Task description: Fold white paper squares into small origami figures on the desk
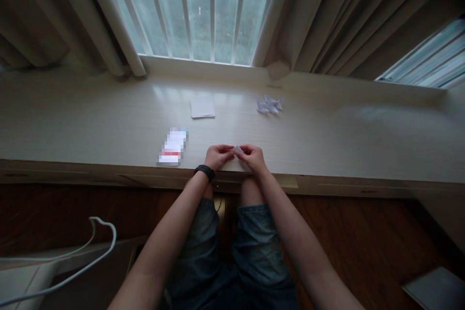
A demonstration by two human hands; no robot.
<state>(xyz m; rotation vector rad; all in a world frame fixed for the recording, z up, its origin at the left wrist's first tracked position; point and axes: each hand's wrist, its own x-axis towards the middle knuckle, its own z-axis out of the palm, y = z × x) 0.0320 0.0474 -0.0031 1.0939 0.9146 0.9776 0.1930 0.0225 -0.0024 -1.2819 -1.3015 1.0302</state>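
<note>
Near the front edge of the pale desk, my left hand (219,156) and my right hand (253,157) meet around a small folded piece of white paper (237,149). Both hands pinch it between thumb and fingers, one from each side. Its upper part comes to a point between the fingertips; the fingers hide much of the rest. Beyond my left hand lies a stack of square white paper sheets (202,107). Several small folded paper shapes (269,105) with pointed corners sit in a cluster beyond my right hand.
A blurred-out phone-like rectangle (173,147) lies left of my left hand. The long desk (337,140) runs under a barred window (196,14) with curtains (319,14) beside it. At lower left, a white cable (113,240) loops over a pale piece of furniture.
</note>
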